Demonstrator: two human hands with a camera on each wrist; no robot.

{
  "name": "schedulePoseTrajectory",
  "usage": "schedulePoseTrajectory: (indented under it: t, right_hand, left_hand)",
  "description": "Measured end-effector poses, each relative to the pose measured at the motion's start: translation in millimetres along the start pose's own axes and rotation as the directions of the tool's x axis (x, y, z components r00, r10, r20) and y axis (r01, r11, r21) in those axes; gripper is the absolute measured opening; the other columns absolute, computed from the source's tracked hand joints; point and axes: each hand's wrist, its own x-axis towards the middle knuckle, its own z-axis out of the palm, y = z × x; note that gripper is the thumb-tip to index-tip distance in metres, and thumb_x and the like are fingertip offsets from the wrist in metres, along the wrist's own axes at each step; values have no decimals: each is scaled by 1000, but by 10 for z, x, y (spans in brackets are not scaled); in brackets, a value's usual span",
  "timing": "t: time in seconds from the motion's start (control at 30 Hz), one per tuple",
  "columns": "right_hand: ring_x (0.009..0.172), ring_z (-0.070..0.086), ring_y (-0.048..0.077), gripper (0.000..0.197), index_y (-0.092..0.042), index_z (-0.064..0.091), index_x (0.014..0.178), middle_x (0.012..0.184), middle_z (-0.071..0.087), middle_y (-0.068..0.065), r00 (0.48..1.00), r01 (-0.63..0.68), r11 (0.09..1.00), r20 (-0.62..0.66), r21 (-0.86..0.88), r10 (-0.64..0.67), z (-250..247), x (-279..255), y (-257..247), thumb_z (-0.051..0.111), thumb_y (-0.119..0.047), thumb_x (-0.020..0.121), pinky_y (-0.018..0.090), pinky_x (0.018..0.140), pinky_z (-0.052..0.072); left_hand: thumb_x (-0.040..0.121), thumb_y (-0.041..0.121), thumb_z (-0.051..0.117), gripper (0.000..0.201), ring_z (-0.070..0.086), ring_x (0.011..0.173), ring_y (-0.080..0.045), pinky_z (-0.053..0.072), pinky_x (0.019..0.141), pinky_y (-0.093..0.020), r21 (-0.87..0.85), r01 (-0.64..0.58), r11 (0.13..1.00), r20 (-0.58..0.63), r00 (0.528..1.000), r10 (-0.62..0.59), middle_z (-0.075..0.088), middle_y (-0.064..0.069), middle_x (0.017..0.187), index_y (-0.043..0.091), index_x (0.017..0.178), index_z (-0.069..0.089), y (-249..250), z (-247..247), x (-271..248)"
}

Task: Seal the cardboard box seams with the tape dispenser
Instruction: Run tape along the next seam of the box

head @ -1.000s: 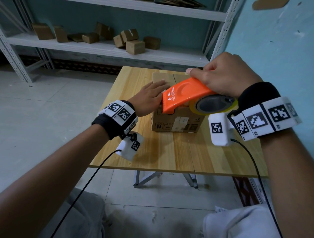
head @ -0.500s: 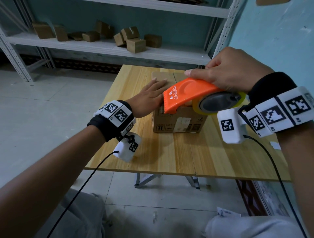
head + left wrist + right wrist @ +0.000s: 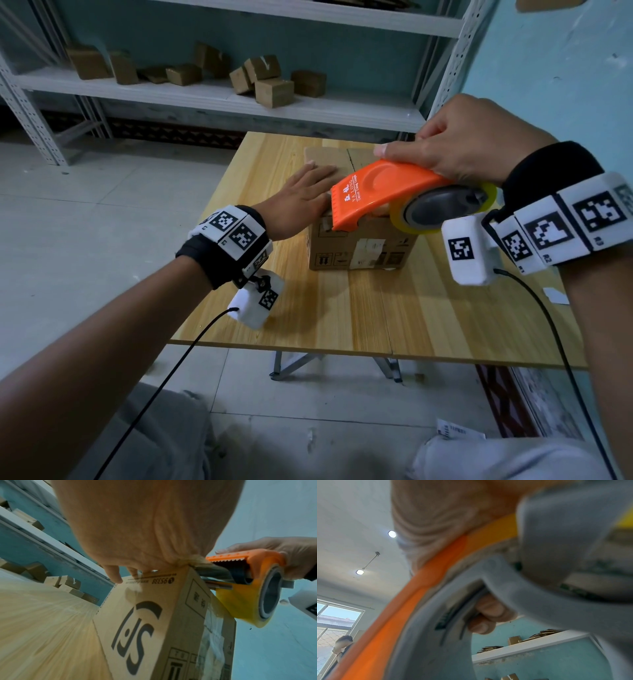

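Since the earlier frame the tape dispenser [image 3: 383,192] has drawn back slightly toward the near edge of the box [image 3: 359,246]. The box sits on the bench [image 3: 359,318]. Left hand [image 3: 298,202] lies flat on the box top, fingers [image 3: 111,573] straight, grasping nothing. Right hand [image 3: 469,144] grasps the dispenser, fingers clenched round its orange body. Yellow tape roll [image 3: 243,601] hangs just past the box's near top edge.

Left hand [image 3: 145,524] flat on box [image 3: 154,615] top, dispenser [image 3: 248,572] — perhaps touching — beside
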Motion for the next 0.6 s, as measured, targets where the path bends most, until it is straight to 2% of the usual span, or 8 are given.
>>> schedulePoseTrajectory:
  t: [0.13,0.37,0.6]
  right_hand:
    - [52,54,13,57,-15,63,58,52,55,0,1000,-6,1000,3,7,6,-14,21,-5,61,-68,80,26,52,34]
    - [59,60,18,58,-14,69,66,60,62,5,1000,-3,1000,17,13,3,-16,34,50,59,-70,78,26,54,38]
    - [65,62,18,60,-14,71,71,67,66,6,1000,0,1000,19,9,-1,-33,18,65,58,-71,78,26,57,40]
  left_hand:
    - [89,28,40,58,26,133,-55,8,107,-57,44,-18,999,41,999,16,37,-35,140,-14,130,48,-7,14,2]
    - [87,33,25,66,25,136,-52,6,110,-54,90,-19,996,-6,1000,19,37,-33,142,-13,126,52,-35,67,33]
    - [87,28,32,58,33,129,-57,15,106,-62,103,-68,992,-18,997,70,43,-36,135,-13,120,57,-28,32,35]
